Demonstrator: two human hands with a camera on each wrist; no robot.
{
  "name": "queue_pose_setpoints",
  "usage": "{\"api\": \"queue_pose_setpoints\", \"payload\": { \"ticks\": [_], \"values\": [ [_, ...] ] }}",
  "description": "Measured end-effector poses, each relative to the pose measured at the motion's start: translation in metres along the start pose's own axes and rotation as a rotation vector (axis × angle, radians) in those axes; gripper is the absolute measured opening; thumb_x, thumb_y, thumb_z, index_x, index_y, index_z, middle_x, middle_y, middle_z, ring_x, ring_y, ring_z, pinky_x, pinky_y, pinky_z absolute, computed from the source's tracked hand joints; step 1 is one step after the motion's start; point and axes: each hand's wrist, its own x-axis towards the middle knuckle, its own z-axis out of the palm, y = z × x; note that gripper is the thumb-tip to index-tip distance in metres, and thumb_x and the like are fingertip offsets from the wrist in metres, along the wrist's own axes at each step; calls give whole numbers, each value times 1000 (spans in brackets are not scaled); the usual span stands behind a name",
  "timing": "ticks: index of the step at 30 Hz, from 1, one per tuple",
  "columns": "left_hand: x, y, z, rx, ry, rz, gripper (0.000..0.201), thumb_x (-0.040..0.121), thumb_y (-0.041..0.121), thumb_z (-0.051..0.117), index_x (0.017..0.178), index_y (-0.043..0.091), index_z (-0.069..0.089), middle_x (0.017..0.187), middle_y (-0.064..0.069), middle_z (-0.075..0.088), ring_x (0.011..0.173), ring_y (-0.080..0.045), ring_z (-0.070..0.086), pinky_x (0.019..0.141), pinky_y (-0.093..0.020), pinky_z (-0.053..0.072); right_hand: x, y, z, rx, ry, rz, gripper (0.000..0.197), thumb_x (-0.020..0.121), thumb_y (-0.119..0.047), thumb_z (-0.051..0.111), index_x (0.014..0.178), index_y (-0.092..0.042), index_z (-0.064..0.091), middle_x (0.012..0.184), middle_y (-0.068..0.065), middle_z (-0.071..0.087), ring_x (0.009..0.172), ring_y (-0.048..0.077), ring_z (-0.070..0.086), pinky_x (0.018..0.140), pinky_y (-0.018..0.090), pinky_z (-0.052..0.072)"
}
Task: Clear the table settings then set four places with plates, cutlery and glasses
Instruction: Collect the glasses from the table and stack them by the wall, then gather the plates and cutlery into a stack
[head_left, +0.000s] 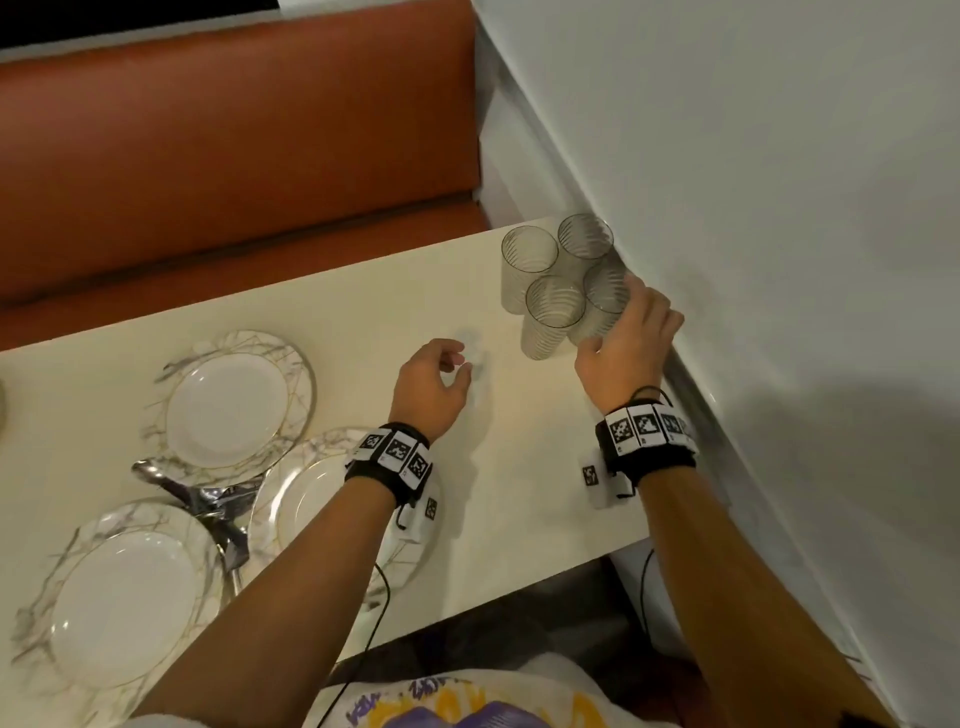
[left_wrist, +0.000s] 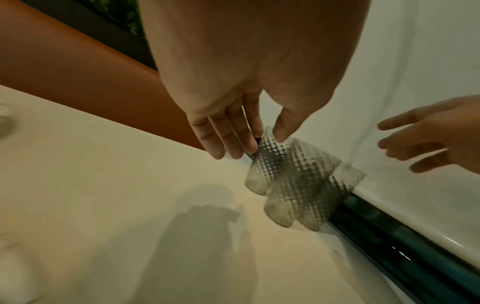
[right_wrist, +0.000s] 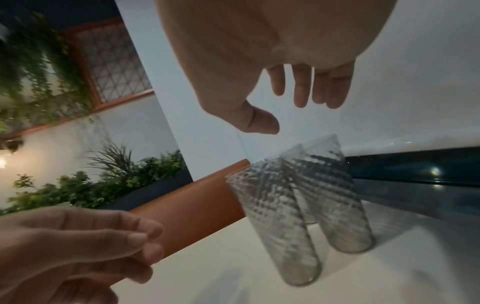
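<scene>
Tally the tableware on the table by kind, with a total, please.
Glasses: 4, clustered in the corner by the wall.
Plates: 3, marbled rims, on the left side.
Cutlery pile: 1 heap between the plates; its pieces cannot be counted.
Total: 7 countable pieces plus the cutlery heap.

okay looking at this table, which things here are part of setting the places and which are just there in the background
Part of the job:
four glasses clustered by the wall
three plates
cutlery pile between the plates
right hand at the glasses
left hand, holding nothing

Just there:
orange bench
white wall
plants
</scene>
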Motion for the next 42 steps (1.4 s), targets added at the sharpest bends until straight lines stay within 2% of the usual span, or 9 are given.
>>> {"api": "queue_pose_setpoints", "payload": {
  "ticks": [5, 7, 10, 15, 21, 26, 30, 38, 42],
  "values": [
    [-44, -61, -66, -8, 58, -110, 15, 97, 15, 64, 108, 21, 72, 96, 5, 76, 90, -7, 70, 81, -25, 56, -56, -50, 29, 97, -63, -36, 70, 67, -10, 65, 135, -12, 47, 128, 12, 52, 120, 34, 45, 107, 35, 28],
    [-62, -86, -91, -22, 66, -149, 14, 98, 13, 64, 106, 21, 72, 95, 1, 76, 90, -14, 70, 82, -28, 57, -85, -71, 50, 153, -184, -80, 67, 69, -9, 65, 134, -13, 49, 124, 12, 55, 114, 33, 46, 98, 30, 30],
    [-88, -119, -125, -8, 79, -192, 14, 97, 11, 64, 105, 18, 73, 95, -1, 76, 89, -18, 70, 86, -30, 57, -132, -98, 82, 197, -428, -88, 60, 76, -9, 64, 134, -14, 49, 121, 9, 57, 110, 30, 48, 93, 40, 44],
    [-126, -162, -174, -24, 91, -237, 16, 97, 10, 63, 110, 15, 73, 98, -3, 76, 92, -18, 70, 89, -27, 55, -190, -123, 129, -63, -730, 33, 64, 87, -26, 67, 143, -14, 40, 138, 11, 48, 127, 33, 43, 105, 43, 42],
    [-151, -196, -219, -64, 98, -311, 17, 97, 11, 61, 105, 23, 71, 92, 3, 73, 82, -5, 67, 74, -12, 52, -217, -134, 150, -131, -704, 201, 54, 90, -22, 66, 138, -13, 42, 138, 14, 46, 126, 37, 46, 101, 47, 45],
    [-157, -208, -239, -95, 86, -337, 18, 97, 12, 60, 108, 20, 72, 95, 3, 74, 92, -13, 70, 85, -27, 58, -218, -138, 148, -63, -647, 292, 48, 91, -13, 66, 134, -4, 49, 134, 22, 48, 122, 40, 52, 98, 42, 48],
    [-153, -207, -246, -101, 78, -366, 19, 98, 14, 58, 108, 23, 70, 96, 1, 74, 89, -14, 71, 86, -33, 60, -204, -141, 133, -133, -778, 250, 21, 92, -15, 62, 107, 0, 67, 111, 19, 67, 97, 33, 61, 76, 32, 46],
    [-131, -193, -262, -197, 23, -381, 17, 101, 17, 58, 114, 21, 68, 107, -3, 73, 101, -17, 70, 95, -38, 58, -159, -169, 80, 178, -886, 202, 16, 92, -17, 61, 106, -22, 61, 101, 4, 67, 85, 20, 59, 75, 31, 47],
    [-123, -191, -269, -234, -2, -404, 26, 103, 39, 54, 111, 18, 68, 103, -1, 74, 99, -19, 71, 98, -45, 57, -140, -197, 66, 344, -807, 162, 14, 95, -12, 59, 103, -24, 63, 95, 0, 67, 82, 16, 60, 77, 31, 47]
  ]
}}
